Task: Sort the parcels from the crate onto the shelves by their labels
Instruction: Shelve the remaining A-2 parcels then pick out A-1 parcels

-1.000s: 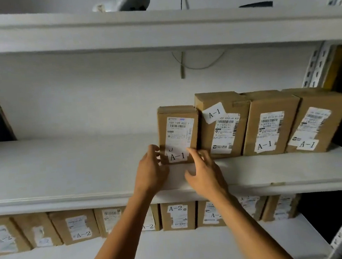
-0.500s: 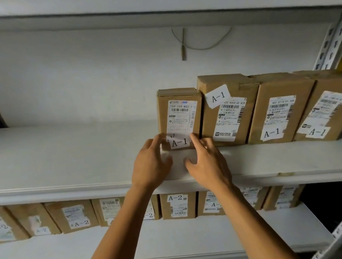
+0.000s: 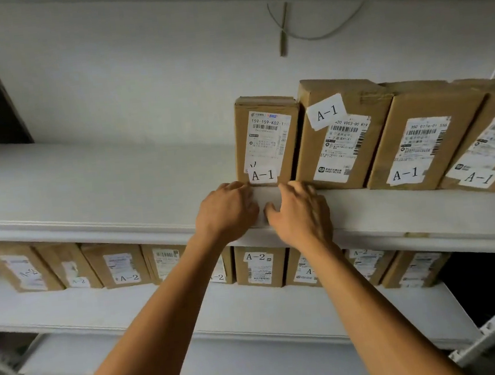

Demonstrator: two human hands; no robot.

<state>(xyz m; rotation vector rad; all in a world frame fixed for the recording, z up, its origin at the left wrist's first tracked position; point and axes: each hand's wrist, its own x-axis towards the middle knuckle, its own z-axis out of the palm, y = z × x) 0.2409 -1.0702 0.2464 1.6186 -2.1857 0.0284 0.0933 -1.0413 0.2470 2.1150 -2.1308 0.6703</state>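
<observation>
Head view: both the left hand (image 3: pixel 227 212) and right hand (image 3: pixel 301 212), fingers loosely curled, seemingly touch the foot of an upright A-1 parcel (image 3: pixel 267 138) just beyond them, near the shelf (image 3: pixel 90 196) front edge.

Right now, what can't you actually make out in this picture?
- Head view: the rightmost A-1 parcel is cut off by the right edge.
- The fine print on the leftmost A-1 parcel is too small to read.
- Some A-2 parcels are partly hidden by the forearms.
- The crate is out of frame.
- The fingertips of the left hand and right hand are hard to make out.
</observation>
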